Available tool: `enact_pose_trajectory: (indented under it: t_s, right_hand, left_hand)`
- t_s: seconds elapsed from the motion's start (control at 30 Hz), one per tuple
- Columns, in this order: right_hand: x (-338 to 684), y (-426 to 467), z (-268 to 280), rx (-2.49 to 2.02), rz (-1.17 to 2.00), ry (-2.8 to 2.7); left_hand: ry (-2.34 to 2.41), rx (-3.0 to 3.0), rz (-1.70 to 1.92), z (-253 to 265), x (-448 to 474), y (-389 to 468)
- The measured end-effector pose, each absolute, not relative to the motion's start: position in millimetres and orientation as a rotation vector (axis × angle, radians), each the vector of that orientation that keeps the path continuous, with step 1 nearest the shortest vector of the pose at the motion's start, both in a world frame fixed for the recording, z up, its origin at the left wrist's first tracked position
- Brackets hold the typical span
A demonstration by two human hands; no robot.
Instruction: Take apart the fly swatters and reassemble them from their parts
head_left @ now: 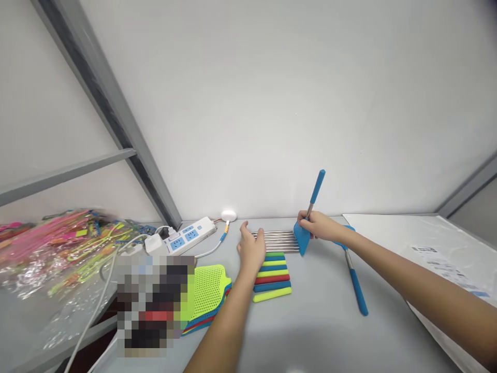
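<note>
Stretches two bare forearms [419, 287] across a grey tabletop [322, 331], nearest the camera. Takes in a printed white sheet [392, 233] at right, clear-wrapped colourful goods [77, 243] at left, a lime-topped stack of swatter heads [209, 290] beside the left forearm and a white power strip [191, 236] beyond. Also shows a blue swatter [355, 282] lying by the right forearm. With right hand [315, 226], grips another blue swatter [302, 239], fingers closed round its neck, head down at the right ends of a row of metal rods [280, 240], handle tilted upward. With left hand [252, 251], keeps thumb and fingers parted at the rods' left ends; cannot tell if touching. Includes, just nearer than the rods, a column of coloured grips [272, 273]. Looks light to lift: probably a thin, bendy head, a stiff, slippery metal rod and a softer sleeve. Best held by sleeve or neck, sparing the head.
</note>
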State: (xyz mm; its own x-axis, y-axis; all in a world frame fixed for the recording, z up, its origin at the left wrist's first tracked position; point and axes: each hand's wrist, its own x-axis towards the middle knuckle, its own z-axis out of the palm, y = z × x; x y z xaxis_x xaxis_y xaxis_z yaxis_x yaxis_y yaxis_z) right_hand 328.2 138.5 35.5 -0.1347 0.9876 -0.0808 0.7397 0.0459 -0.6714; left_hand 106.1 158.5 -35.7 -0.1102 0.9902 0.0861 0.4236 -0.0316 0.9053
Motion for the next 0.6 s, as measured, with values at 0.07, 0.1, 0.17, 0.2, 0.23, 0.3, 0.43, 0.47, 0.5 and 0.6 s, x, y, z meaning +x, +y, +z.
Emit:
enact_pose_trajectory:
  t_s: [0.07, 0.1, 0.17, 0.2, 0.23, 0.3, 0.43, 0.47, 0.5, 0.6]
  right_hand:
    - [328.9, 142.7, 35.8, -1.713, 0.835, -1.962]
    - [329.1, 144.4, 35.8, -1.701, 0.839, -1.977]
    - [329.0, 147.1, 35.5, -1.679, 0.846, -2.002]
    - [328.5, 147.8, 35.1, -1.669, 0.848, -2.01]
    - [327.7, 148.3, 34.7, -1.661, 0.849, -2.016]
    - [325.4, 148.5, 33.3, -1.65, 0.85, -2.02]
    - [319.3, 147.7, 29.9, -1.652, 0.835, -2.012]
    - [318.1, 147.4, 29.2, -1.656, 0.829, -2.01]
    - [317.1, 147.2, 28.7, -1.66, 0.824, -2.008]
    - [315.8, 146.8, 28.0, -1.673, 0.813, -2.001]
  left_hand:
    - [1.59, 1.52, 1.109, -37.0, 107.7, 159.8]
    - [1.586, 1.52, 1.109, -38.0, 108.0, 160.4]
    - [1.576, 1.516, 1.109, -40.6, 107.7, 161.4]
    - [1.57, 1.512, 1.11, -42.1, 107.2, 161.9]
    - [1.566, 1.508, 1.111, -43.7, 106.5, 162.5]
    - [1.56, 1.502, 1.114, -47.0, 105.2, 163.7]
    - [1.549, 1.509, 1.122, -51.3, 104.1, 165.5]
    - [1.545, 1.512, 1.126, -51.8, 104.2, 165.7]
    - [1.541, 1.514, 1.131, -52.1, 104.3, 165.8]
    - [1.536, 1.499, 1.144, -52.7, 104.6, 165.9]
